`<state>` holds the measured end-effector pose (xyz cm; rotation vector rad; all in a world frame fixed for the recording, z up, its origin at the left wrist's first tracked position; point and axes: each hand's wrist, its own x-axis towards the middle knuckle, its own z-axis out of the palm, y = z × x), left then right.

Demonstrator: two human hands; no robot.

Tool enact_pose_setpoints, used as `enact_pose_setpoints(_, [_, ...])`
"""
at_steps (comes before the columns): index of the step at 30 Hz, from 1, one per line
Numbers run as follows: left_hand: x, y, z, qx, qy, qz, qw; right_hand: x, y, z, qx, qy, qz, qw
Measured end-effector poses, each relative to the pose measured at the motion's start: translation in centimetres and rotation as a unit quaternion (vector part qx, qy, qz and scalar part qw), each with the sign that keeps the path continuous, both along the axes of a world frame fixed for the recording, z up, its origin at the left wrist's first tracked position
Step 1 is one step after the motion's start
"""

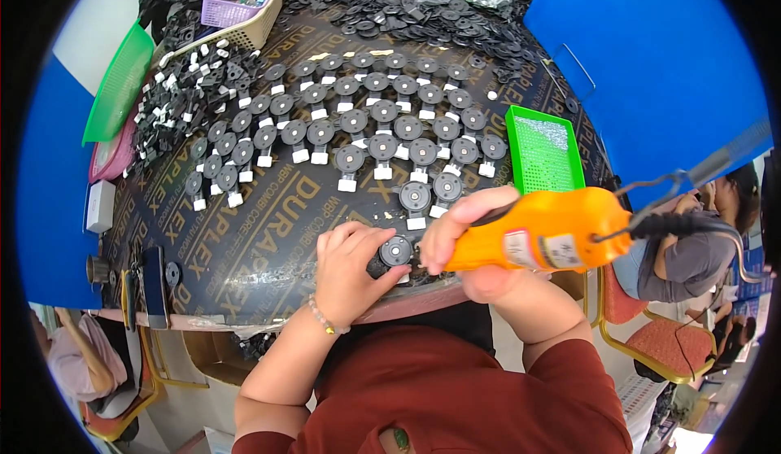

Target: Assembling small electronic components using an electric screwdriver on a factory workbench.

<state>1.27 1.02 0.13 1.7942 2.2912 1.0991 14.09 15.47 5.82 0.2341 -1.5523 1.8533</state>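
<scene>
My left hand lies at the front edge of the table, its thumb and fingers closed round a black disc-shaped part with a metal centre. In my right hand is an orange electric screwdriver, held nearly level with its tip pointing left. The tip ends close beside the disc; whether it touches cannot be made out. Beyond my hands, curved rows of similar black discs with white blocks lie on the table. The closest such piece sits just past the held disc.
A green tray with small metal pieces stands right. Loose black-and-white parts are heaped left, and black discs at the back. Baskets stand back left. A phone lies near the left edge. A cable trails right.
</scene>
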Motion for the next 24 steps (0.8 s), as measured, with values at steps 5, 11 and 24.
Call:
enact_pose_setpoints(5, [-0.1,-0.1,-0.3,0.01,0.005,0.007,1.0,-1.4,-1.3,-1.1,-0.028,-0.019,0.038,0.999])
enact_pose_setpoints(11, [-0.2,-0.1,-0.4,0.01,-0.009,0.006,1.0,-1.4,-1.3,-2.0,-0.001,-0.041,0.043,0.998])
enact_pose_setpoints(24, [-0.6,-2.0,1.5,-0.026,0.027,0.032,0.999,-1.5,-1.5,-1.4,-0.077,0.001,0.022,0.997])
